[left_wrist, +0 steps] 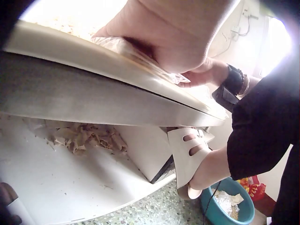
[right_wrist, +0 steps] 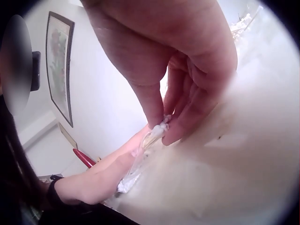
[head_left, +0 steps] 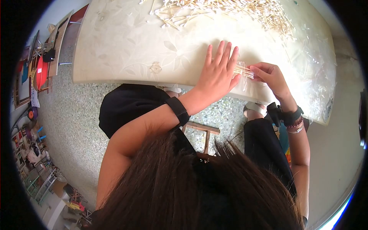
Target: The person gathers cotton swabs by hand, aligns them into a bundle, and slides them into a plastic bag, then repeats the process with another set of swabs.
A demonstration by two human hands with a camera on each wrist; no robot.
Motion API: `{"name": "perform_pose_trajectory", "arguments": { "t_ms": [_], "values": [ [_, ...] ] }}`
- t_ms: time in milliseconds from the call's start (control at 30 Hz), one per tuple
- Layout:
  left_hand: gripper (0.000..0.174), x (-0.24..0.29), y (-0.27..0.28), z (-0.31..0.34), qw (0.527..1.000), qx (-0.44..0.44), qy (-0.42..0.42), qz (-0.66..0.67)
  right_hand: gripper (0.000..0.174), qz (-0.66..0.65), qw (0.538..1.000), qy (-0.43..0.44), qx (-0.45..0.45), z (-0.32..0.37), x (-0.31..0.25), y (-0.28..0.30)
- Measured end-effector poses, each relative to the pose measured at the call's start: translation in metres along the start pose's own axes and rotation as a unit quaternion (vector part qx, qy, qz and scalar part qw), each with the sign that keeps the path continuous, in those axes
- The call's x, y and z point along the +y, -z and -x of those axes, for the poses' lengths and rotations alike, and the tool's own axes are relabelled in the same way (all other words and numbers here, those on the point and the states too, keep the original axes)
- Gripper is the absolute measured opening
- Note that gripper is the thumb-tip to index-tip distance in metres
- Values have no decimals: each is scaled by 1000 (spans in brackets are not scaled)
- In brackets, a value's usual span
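A small bundle of cotton swabs (head_left: 243, 70) in a clear plastic bag (head_left: 244, 85) lies near the table's front edge. My right hand (head_left: 271, 78) pinches the swabs' white tips between thumb and fingers; the right wrist view shows these tips (right_wrist: 161, 126) at the fingertips. My left hand (head_left: 217, 74) lies flat with its fingers straight and spread, its thumb side against the other end of the bundle. In the left wrist view, clear plastic (left_wrist: 140, 61) shows beneath the left hand (left_wrist: 164, 33).
A large loose pile of swabs (head_left: 230, 11) spreads over the table's (head_left: 115, 50) far side. Clear plastic bags (head_left: 312, 76) lie at the right. Below the table are scraps (left_wrist: 84, 138) on a white surface and a blue bin (left_wrist: 213, 211).
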State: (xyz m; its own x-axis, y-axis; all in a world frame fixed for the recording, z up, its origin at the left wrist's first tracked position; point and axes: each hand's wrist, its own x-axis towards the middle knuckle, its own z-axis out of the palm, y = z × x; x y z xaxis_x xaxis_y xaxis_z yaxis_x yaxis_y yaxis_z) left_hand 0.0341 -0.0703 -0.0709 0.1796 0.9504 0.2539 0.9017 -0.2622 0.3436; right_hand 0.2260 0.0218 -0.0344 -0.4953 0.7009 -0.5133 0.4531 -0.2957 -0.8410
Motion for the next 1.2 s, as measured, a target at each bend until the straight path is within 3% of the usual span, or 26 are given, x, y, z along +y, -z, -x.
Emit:
{"name": "perform_pose_trajectory", "arguments": {
  "t_ms": [67,333,467,733,867,1033,1200],
  "values": [
    [69,0,-1,0,1000,0,-1,0,26,-13,1000,-21,0,0,-3,0],
    [69,0,-1,0,1000,2,-2,-1,24,64,993,93,-15,2,-5,-7],
    [69,0,0,0,1000,0,-2,-5,28,60,996,64,-14,-1,-9,-7],
    [69,1,-2,-1,1000,11,3,8,34,80,987,129,46,-8,-7,-30],
    [69,1,-2,-1,1000,10,0,7,38,102,988,117,26,-6,-15,-28],
    [69,1,0,-1,1000,1,2,2,54,100,991,-3,-89,-2,-27,2],
    [69,1,-1,0,1000,-1,0,-1,57,84,991,-4,-107,-3,-25,5]
  ]
}}
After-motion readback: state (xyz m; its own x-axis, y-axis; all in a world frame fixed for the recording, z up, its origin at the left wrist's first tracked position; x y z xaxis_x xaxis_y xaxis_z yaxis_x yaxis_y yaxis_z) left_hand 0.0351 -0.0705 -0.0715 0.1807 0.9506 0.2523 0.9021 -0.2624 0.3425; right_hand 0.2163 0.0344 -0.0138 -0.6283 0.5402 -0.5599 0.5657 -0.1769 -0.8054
